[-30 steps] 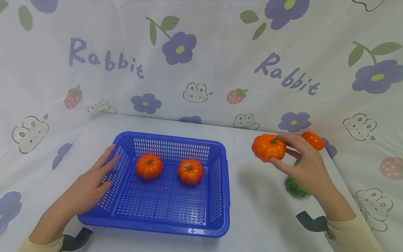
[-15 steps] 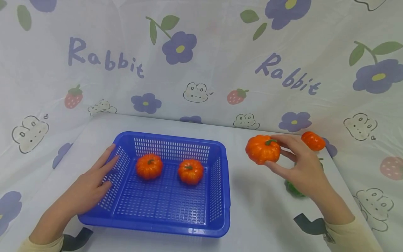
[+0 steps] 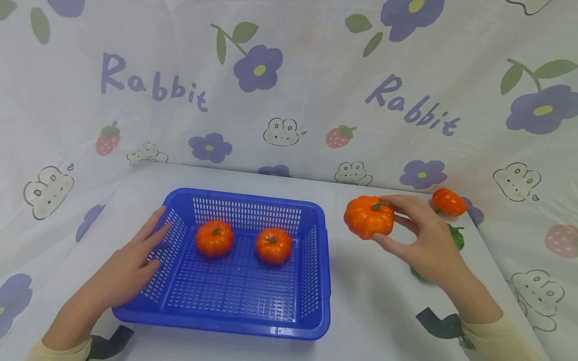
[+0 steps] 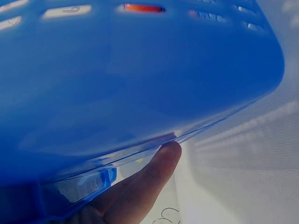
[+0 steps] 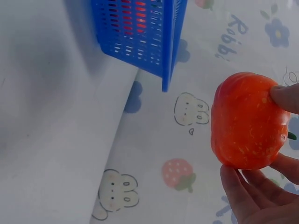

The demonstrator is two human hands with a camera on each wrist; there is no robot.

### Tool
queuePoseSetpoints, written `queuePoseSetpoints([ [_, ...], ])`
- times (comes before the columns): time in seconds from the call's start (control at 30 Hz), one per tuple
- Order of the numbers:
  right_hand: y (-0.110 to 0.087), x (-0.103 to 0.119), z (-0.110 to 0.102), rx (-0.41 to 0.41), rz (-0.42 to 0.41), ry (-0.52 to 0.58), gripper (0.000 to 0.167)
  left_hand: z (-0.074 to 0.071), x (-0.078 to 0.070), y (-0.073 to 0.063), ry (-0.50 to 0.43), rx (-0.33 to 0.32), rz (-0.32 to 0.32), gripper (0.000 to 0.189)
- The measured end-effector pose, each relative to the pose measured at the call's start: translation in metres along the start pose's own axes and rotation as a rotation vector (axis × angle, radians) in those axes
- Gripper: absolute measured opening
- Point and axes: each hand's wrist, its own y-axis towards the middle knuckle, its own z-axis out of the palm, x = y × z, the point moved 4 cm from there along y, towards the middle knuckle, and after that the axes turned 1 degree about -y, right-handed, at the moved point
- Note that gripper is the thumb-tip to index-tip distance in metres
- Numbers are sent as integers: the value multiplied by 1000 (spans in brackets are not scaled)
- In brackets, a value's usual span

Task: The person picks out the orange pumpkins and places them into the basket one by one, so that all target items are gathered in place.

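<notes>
An orange toy pumpkin [image 3: 369, 217] with a green stem is pinched between the thumb and fingers of my right hand [image 3: 429, 240]. It is held above the white table, right of the blue basket [image 3: 322, 281]; in the right wrist view the pumpkin [image 5: 250, 121] shows its smooth side. My left hand [image 3: 128, 271] rests on the basket's left rim, fingers spread and fairly straight. In the left wrist view, one finger [image 4: 154, 177] touches the rim from outside. Inside the basket sit two more orange pumpkins, one at left [image 3: 214, 238] and one at right [image 3: 273, 245].
At the table's right edge lies an orange-red pumpkin [image 3: 449, 202]. Nearer, a green pumpkin [image 3: 457, 236] and another green item [image 3: 421, 274] are partly hidden behind my right hand. A patterned cloth [image 3: 307, 90] hangs behind the white table [image 3: 361, 311].
My right hand has carried the pumpkin leftward and slightly nearer, toward the basket, uncovering more of the green pumpkin at right. The left hand and basket have stayed in place.
</notes>
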Motion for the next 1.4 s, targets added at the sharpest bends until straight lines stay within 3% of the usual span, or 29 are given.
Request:
queuePoseSetpoints([
  [1.4, 6, 33, 44, 147, -65, 110, 72, 0, -1, 1, 18, 17, -24, 71],
])
